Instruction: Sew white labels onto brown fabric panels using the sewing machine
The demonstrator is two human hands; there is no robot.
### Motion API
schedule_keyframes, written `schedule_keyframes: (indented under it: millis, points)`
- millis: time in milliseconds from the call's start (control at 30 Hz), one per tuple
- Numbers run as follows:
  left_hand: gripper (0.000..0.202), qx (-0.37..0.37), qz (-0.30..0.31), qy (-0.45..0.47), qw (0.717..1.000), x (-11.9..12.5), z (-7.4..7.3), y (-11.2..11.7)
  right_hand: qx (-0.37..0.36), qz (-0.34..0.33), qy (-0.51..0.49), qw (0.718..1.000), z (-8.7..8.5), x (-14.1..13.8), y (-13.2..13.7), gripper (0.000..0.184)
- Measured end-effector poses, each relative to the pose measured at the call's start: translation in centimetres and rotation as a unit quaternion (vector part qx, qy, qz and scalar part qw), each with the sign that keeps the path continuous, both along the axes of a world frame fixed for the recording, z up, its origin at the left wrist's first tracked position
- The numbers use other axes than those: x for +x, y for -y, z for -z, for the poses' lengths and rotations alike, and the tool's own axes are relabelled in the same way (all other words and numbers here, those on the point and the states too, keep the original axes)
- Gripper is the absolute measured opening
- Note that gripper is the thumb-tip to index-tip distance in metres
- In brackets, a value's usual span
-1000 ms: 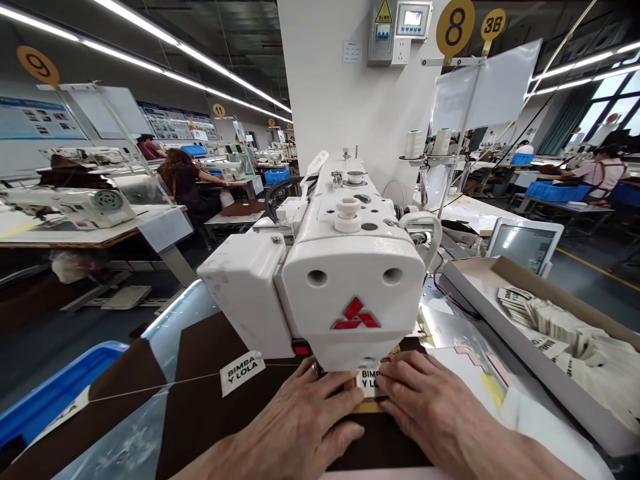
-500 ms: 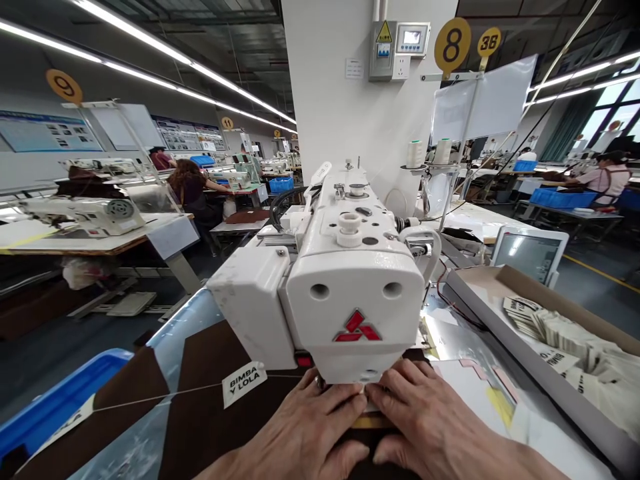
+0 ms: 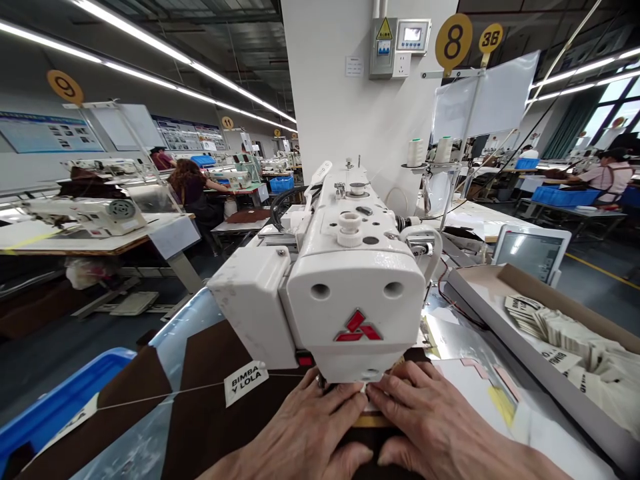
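Note:
A white sewing machine (image 3: 353, 280) with a red three-diamond badge stands right in front of me. Under its head, my left hand (image 3: 310, 420) lies flat with its fingers stretched forward on dark brown material. My right hand (image 3: 420, 413) rests flat opposite it, fingertips almost meeting the left ones. Between them show a bit of white and a yellowish strip (image 3: 373, 421). The needle area is hidden by the machine head. To the left, a white label (image 3: 246, 382) reading "BIMBA Y LOLA" lies on a brown panel (image 3: 200, 360), with a thread running across.
On the right, a cardboard tray (image 3: 493, 353) holds many white labels (image 3: 575, 340), with a tablet screen (image 3: 531, 250) behind it. A blue bin (image 3: 95, 387) sits at lower left. Thread cones (image 3: 415, 153) stand behind the machine. Several people work at other tables.

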State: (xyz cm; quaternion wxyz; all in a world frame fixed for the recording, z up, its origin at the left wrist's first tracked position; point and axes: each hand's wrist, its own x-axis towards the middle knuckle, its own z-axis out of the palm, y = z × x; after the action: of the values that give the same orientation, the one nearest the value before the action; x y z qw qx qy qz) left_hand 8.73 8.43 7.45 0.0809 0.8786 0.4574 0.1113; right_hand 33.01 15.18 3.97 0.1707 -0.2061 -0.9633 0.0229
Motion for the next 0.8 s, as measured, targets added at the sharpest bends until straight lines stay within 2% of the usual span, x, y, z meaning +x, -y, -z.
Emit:
schedule_keyframes:
  millis: [200, 400, 600, 700, 800]
  points:
    - [0.049, -0.010, 0.009, 0.015, 1.000, -0.6, 0.5, -0.3, -0.016, -0.008, 0.028, 0.999, -0.3, -0.1, -0.1, 0.062]
    - [0.057, -0.039, 0.038, 0.013, 0.998, -1.6, -0.2, -0.8, -0.029, -0.009, 0.032, 0.999, -0.3, 0.2, -0.2, 0.061]
    - [0.042, -0.067, 0.047, 0.034, 0.996, -1.7, -0.7, -1.5, -0.032, -0.023, 0.033, 0.999, 0.0, 0.4, -0.4, 0.059]
    - [0.047, -0.092, 0.074, 0.027, 0.993, -2.0, -1.2, -1.7, -0.027, -0.023, 0.031, 0.999, 0.1, 0.6, -0.4, 0.058]
    - [0.049, -0.085, 0.084, 0.011, 0.993, -2.3, -1.5, -1.8, -0.031, -0.013, 0.031, 0.999, 0.1, 0.9, -0.2, 0.056]
